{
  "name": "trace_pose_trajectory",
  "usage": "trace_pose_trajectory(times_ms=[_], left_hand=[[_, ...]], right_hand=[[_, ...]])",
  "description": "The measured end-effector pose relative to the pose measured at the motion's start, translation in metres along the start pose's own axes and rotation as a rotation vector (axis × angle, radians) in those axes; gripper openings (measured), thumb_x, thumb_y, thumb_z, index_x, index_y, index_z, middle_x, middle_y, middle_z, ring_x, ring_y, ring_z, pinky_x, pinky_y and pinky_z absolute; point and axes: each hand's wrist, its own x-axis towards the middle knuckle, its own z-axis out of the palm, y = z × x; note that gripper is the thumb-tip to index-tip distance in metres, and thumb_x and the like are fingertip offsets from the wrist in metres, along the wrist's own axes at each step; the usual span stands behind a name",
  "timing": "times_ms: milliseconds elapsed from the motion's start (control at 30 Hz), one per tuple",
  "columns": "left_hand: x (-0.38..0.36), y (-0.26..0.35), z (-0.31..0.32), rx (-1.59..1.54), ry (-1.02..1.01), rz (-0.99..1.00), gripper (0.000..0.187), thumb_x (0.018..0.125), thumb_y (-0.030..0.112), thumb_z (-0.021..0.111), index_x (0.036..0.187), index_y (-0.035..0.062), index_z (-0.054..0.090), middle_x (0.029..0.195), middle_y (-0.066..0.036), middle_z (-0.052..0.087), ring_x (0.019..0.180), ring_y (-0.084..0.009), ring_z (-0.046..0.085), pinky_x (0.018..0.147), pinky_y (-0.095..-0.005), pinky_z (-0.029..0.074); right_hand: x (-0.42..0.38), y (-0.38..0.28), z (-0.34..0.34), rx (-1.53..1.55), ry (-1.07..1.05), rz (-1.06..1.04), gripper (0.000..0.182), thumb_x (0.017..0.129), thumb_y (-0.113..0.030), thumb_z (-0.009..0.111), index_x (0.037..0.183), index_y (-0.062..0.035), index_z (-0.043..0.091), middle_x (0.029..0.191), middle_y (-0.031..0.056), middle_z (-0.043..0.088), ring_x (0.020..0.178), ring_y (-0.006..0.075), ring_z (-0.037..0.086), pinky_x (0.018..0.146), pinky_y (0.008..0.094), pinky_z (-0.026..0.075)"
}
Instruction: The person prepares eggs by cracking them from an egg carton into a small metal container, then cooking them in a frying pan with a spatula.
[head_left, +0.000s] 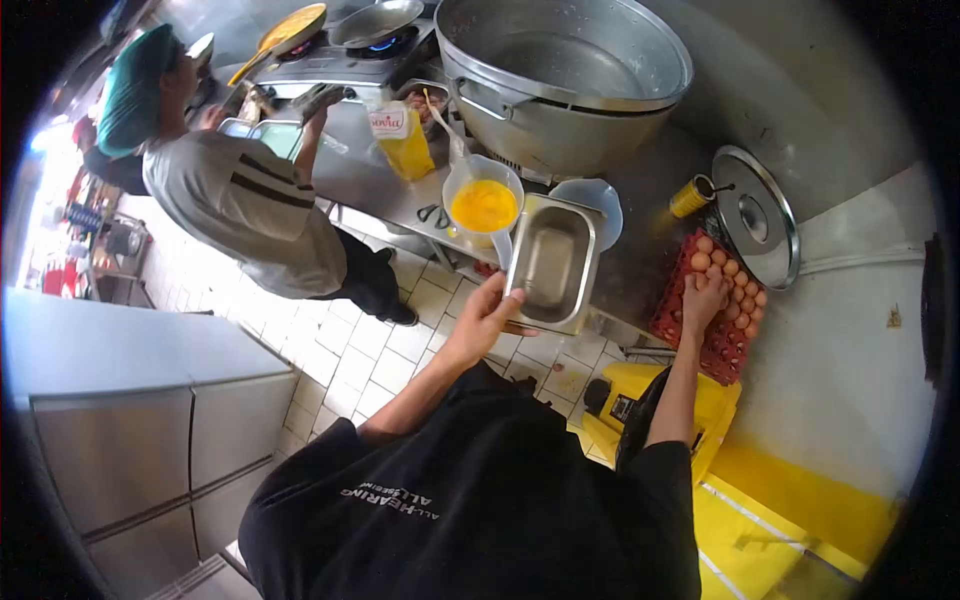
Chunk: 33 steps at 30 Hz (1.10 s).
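Observation:
My left hand [487, 318] grips the near left edge of a rectangular steel food pan [552, 262], thumb over the rim and fingers underneath. Nothing shows inside the pan. My right hand [706, 296] is down among brown eggs [745, 292] in a red egg tray [722, 358]; its fingers curl over an egg, partly hidden. Just left of the pan stands a plastic measuring jug [483, 172] holding beaten egg [484, 205] and a whisk or ladle handle. Behind the pan, a translucent bowl [606, 212] is partly covered.
A big metal pot [565, 100] stands at the back of the steel counter. Nearby are a yellow bag [405, 145], scissors [433, 215], a yellow can [690, 197] and a round lid [757, 215]. A co-worker [235, 200] stands left, by the lit stove [345, 65]. Yellow bins [640, 390] sit below.

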Motion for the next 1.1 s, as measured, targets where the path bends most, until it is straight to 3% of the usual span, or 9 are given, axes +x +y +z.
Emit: trace_pose_trajectory(times_ms=[67,167,233,367,567,633,833,1000,1100], left_hand=[[-0.001,-0.015,0.015,0.002,-0.057,-0.038,0.03,0.098,0.02,0.045,0.121,0.0005,0.047,0.1,-0.005,0.051,0.09,-0.0154,0.058,0.072,-0.0331,0.06],[0.001,-0.046,0.051,0.026,-0.247,-0.089,0.026,0.098,0.019,0.047,0.115,-0.0001,0.048,0.103,-0.005,0.052,0.088,-0.0135,0.057,0.07,-0.0316,0.059],[0.007,-0.08,0.079,0.021,-0.294,-0.168,0.023,0.098,0.019,0.047,0.113,0.0007,0.049,0.102,-0.005,0.054,0.089,-0.0133,0.058,0.07,-0.03,0.059],[0.021,-0.136,0.123,0.09,-0.458,-0.307,0.024,0.098,0.019,0.046,0.113,0.0005,0.049,0.099,-0.005,0.057,0.087,-0.0152,0.061,0.069,-0.0287,0.06],[0.014,-0.173,0.174,0.134,-0.548,-0.371,0.027,0.097,0.025,0.049,0.109,0.0001,0.048,0.094,-0.005,0.054,0.08,-0.0169,0.065,0.064,-0.0256,0.057],[0.013,-0.185,0.181,0.156,-0.57,-0.371,0.028,0.097,0.026,0.05,0.108,0.0002,0.047,0.091,-0.004,0.052,0.077,-0.0172,0.065,0.062,-0.025,0.056],[0.009,-0.194,0.198,0.211,-0.621,-0.45,0.027,0.098,0.027,0.048,0.111,0.0037,0.045,0.082,-0.001,0.047,0.073,-0.0185,0.067,0.048,-0.0234,0.046],[0.012,-0.196,0.202,0.216,-0.606,-0.47,0.028,0.098,0.03,0.048,0.112,0.0058,0.045,0.081,0.0,0.049,0.076,-0.0193,0.069,0.043,-0.0235,0.04],[0.006,-0.184,0.209,0.245,-0.56,-0.479,0.03,0.098,0.032,0.048,0.115,0.0072,0.045,0.086,-0.002,0.054,0.077,-0.0196,0.069,0.045,-0.0233,0.042]], right_hand=[[-0.021,-0.001,-0.024,0.728,0.154,0.546,0.045,0.076,-0.026,0.067,0.113,-0.0062,0.054,0.103,0.0141,0.056,0.097,0.0314,0.056,0.077,0.0433,0.049],[-0.085,0.037,-0.038,1.93,0.31,0.765,0.04,0.084,-0.038,0.057,0.109,-0.0068,0.055,0.102,0.012,0.057,0.09,0.0222,0.056,0.069,0.0325,0.049],[-0.125,0.03,-0.065,2.177,0.518,0.701,0.043,0.085,-0.047,0.052,0.104,-0.0092,0.056,0.096,0.009,0.058,0.08,0.0186,0.055,0.063,0.0279,0.045],[-0.184,0.029,-0.093,1.782,0.638,1.07,0.03,0.092,-0.04,0.047,0.101,-0.0113,0.05,0.083,0.0029,0.055,0.053,0.0126,0.043,0.049,0.0246,0.036],[-0.22,0.024,-0.11,0.9,0.53,0.663,0.022,0.095,-0.028,0.047,0.104,-0.009,0.051,0.088,0.0018,0.052,0.057,0.0079,0.041,0.047,0.0211,0.031],[-0.219,0.015,-0.137,1.233,0.691,0.955,0.02,0.094,-0.025,0.049,0.102,-0.007,0.051,0.085,0.002,0.052,0.058,0.0074,0.042,0.049,0.0207,0.032],[-0.24,0.048,-0.113,1.027,0.52,0.728,0.02,0.091,-0.019,0.053,0.106,-0.0056,0.052,0.087,0.0017,0.054,0.06,0.0049,0.043,0.048,0.0185,0.033],[-0.234,0.053,-0.129,1.045,0.878,1.037,0.02,0.093,-0.019,0.051,0.107,-0.0046,0.051,0.086,0.0,0.053,0.062,0.0039,0.043,0.053,0.0186,0.034],[-0.226,0.045,-0.127,0.952,0.548,0.68,0.02,0.094,-0.018,0.052,0.105,-0.0011,0.049,0.074,-0.0023,0.044,0.064,0.0055,0.038,0.058,0.0203,0.034]])
